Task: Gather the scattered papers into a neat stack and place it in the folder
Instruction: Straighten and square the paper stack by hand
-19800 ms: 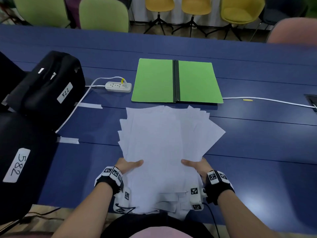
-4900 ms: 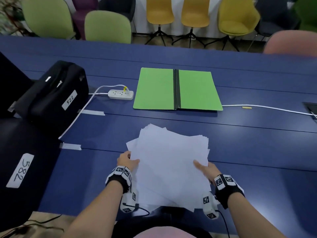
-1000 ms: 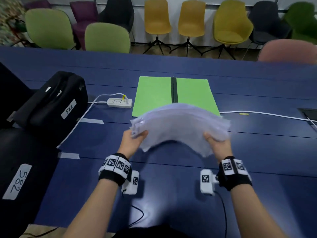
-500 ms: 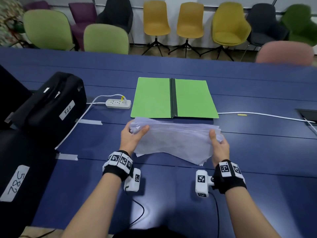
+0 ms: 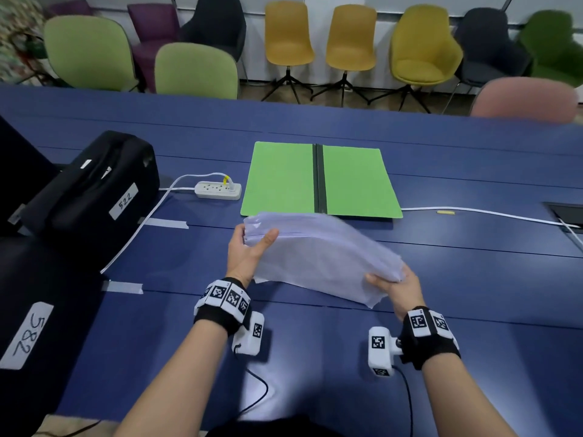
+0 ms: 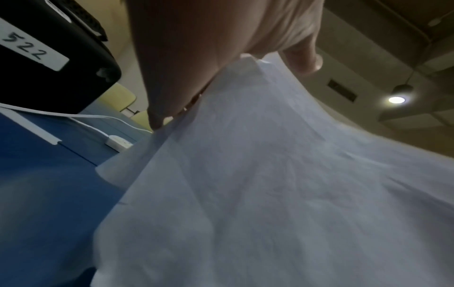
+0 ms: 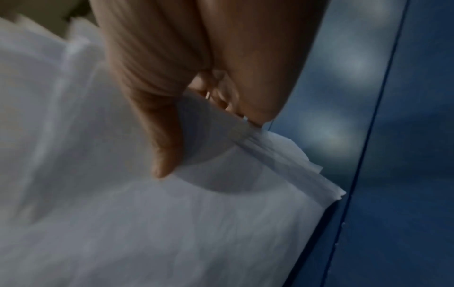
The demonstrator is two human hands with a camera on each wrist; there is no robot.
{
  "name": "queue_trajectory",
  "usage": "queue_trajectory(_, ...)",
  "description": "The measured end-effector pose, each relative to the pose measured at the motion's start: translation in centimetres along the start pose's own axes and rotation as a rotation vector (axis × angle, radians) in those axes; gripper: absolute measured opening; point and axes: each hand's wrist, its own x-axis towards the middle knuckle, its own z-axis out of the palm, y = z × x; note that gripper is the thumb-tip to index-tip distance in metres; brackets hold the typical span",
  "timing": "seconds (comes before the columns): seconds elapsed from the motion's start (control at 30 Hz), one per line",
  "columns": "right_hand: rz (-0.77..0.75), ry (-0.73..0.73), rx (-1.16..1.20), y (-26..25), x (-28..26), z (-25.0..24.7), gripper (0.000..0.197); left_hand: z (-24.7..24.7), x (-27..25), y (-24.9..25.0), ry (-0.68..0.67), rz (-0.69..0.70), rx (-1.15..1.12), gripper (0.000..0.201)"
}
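A thick stack of white papers is held off the blue table, tilted down to the right. My left hand grips its upper left corner, thumb on top. My right hand grips the lower right end, thumb on top and fingers underneath. The papers fill the left wrist view under my left hand. In the right wrist view my right hand pinches the papers, whose corner edges are a little uneven. The open green folder lies flat just beyond the stack.
A white power strip and its cable lie left of the folder. Black cases labelled 522 and 582 sit at the left. Another white cable runs right of the folder. Chairs line the table's far side.
The stack has tipped: my right hand has dropped toward me and rightward, while my left hand stays high at the far left corner. Earlier the papers lay spread on the table.
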Motion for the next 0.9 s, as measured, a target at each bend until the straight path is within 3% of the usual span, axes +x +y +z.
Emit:
queue_trajectory(0.07,-0.015,0.003,-0.096,0.4,-0.1,-0.1,0.045,0.3,-0.1,0.0,0.042,-0.018,-0.001,0.068)
queue_trajectory(0.17,-0.030,0.001,-0.246,0.4,-0.1,0.4,0.021,1.1,-0.2,0.6,0.108,-0.063,-0.074,0.050)
queue_trajectory(0.2,-0.026,0.015,-0.256,0.2,-0.1,0.6,0.018,1.2,-0.1,0.9,0.122,-0.058,-0.095,0.054)
queue_trajectory(0.27,-0.023,0.048,-0.155,-0.8,-0.1,1.1,0.022,1.5,0.0,1.3,0.139,-0.027,-0.095,0.068)
queue_trajectory(0.33,-0.025,0.055,-0.040,-2.3,-0.4,1.6,0.024,1.7,-0.2,2.3,0.147,0.041,-0.065,0.063)
queue_trajectory(0.43,-0.141,0.063,0.005,-3.6,-0.7,1.9,0.023,2.1,-1.5,3.8,0.161,0.157,-0.077,0.053)
queue_trajectory(0.53,-0.169,0.066,-0.058,-3.2,-1.0,1.9,0.018,2.5,-2.9,3.0,0.194,0.210,-0.101,0.060)
queue_trajectory(0.67,-0.069,0.026,-0.058,-1.4,-1.4,2.0,0.032,2.1,-2.8,-0.3,0.256,0.030,-0.089,0.077)
queue_trajectory(0.73,-0.053,0.066,0.000,-1.6,-1.1,2.2,0.033,1.6,-2.2,-0.5,0.300,0.010,-0.098,0.072)
queue_trajectory(0.8,-0.042,0.115,0.027,-2.0,-0.7,2.1,0.047,1.1,-1.2,-0.5,0.317,-0.004,-0.140,0.066)
queue_trajectory(0.9,-0.089,0.142,0.027,-2.7,-1.0,2.6,0.052,0.4,0.2,-0.8,0.340,-0.057,-0.218,0.075)
